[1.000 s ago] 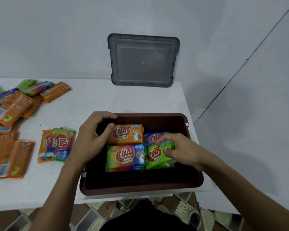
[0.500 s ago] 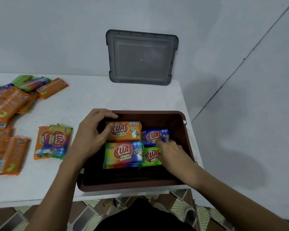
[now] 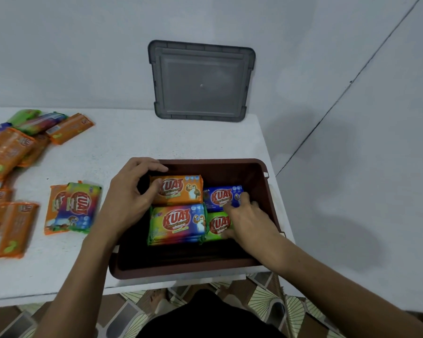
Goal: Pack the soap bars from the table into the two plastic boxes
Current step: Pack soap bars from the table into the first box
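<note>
Your left hand [image 3: 130,196] reaches over the far left corner of the brown plastic box [image 3: 188,269], its fingers curled over the rim while the thumb presses on the left end of the orange soap bar [image 3: 178,190]; that grip is a loose pinch on the bar's end, and you do not lift it. Your right hand [image 3: 248,222] lies inside the box on the right, fingers spread flat, their tips touching the blue soap bar [image 3: 220,196] and the palm side covering part of the green soap bar [image 3: 216,225]; whether this grip closes on either bar I cannot tell, it looks like a press from above. The box stands at the near right edge of the white table [image 3: 122,147]. In it the orange bar lies at the back left, the blue one just beside it on the right, the rainbow-coloured soap bars [image 3: 177,224] lie stacked in front of the orange one, and the green one touches them on the right. The front strip of the box floor is bare. On the table to your left a rainbow bar rests on an orange one [image 3: 72,209], and further left lies a loose heap of soap bars [image 3: 10,152], mostly orange. A grey lid [image 3: 200,80] leans upright against the wall behind the table.
</note>
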Action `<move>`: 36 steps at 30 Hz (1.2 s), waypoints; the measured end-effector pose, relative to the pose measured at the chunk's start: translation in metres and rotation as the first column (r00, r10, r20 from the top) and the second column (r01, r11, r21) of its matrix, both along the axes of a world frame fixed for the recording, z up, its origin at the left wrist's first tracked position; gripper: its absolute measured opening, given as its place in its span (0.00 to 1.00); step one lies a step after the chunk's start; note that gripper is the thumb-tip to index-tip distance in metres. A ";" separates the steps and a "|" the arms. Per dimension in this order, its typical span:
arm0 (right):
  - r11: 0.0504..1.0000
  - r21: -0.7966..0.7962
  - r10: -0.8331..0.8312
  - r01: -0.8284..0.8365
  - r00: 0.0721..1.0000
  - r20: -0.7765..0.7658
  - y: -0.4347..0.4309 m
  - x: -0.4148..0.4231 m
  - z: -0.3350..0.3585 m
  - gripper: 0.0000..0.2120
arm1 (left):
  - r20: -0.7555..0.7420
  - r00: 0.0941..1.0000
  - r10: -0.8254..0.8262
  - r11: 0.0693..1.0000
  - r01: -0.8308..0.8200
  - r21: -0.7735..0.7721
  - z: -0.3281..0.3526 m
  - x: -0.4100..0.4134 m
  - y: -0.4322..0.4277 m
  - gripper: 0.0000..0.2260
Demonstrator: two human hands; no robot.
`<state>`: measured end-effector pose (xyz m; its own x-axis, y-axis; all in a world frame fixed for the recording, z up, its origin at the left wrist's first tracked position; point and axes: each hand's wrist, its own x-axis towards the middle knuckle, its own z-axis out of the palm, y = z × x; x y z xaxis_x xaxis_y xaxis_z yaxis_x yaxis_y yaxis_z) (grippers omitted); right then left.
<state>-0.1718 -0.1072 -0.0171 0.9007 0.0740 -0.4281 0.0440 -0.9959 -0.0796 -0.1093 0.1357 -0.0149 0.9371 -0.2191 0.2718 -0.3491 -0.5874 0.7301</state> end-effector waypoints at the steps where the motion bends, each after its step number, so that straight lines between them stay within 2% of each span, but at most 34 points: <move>1: 1.000 -0.018 0.011 -0.011 1.000 0.000 0.000 -0.001 0.000 0.31 | 0.004 1.000 -0.001 1.000 0.001 0.003 0.000 0.000 0.000 0.11; 5: 1.000 0.009 0.011 -0.011 1.000 -0.004 -0.001 0.001 0.002 0.26 | 0.018 1.000 0.010 0.999 -0.009 -0.031 0.002 -0.002 -0.001 0.10; 8: 0.981 0.177 -0.076 0.075 0.997 -0.001 -0.011 0.015 0.020 0.19 | 0.065 0.996 0.055 0.997 -0.051 -0.057 0.001 -0.006 0.003 0.08; 10: 0.957 0.274 -0.109 0.091 0.993 0.051 -0.018 0.026 0.037 0.17 | 0.096 0.991 0.096 0.995 -0.092 -0.047 0.000 -0.010 0.007 0.08; 14: 0.938 0.343 -0.119 0.049 0.975 0.187 -0.014 0.043 0.063 0.15 | 0.095 0.985 0.146 0.989 -0.147 -0.004 -0.002 -0.018 0.019 0.08; 23: 0.814 0.550 -0.009 -0.187 0.943 0.334 0.093 0.074 0.083 0.13 | 0.015 0.975 0.221 0.975 -0.221 0.028 0.001 -0.028 0.097 0.08; 27: 0.730 0.650 0.001 -0.210 0.952 0.306 0.152 0.093 0.073 0.11 | 0.002 0.961 0.276 0.957 -0.275 0.093 -0.005 -0.030 0.145 0.07; 31: 0.743 0.607 0.127 -0.281 0.950 0.284 0.211 0.112 0.060 0.13 | 0.026 0.928 0.372 0.907 -0.369 0.204 -0.017 -0.033 0.193 0.06; 36: 0.731 0.521 0.335 -0.441 0.897 0.290 0.287 0.127 0.040 0.15 | 0.040 0.846 0.532 0.800 -0.517 0.306 -0.031 -0.047 0.248 0.07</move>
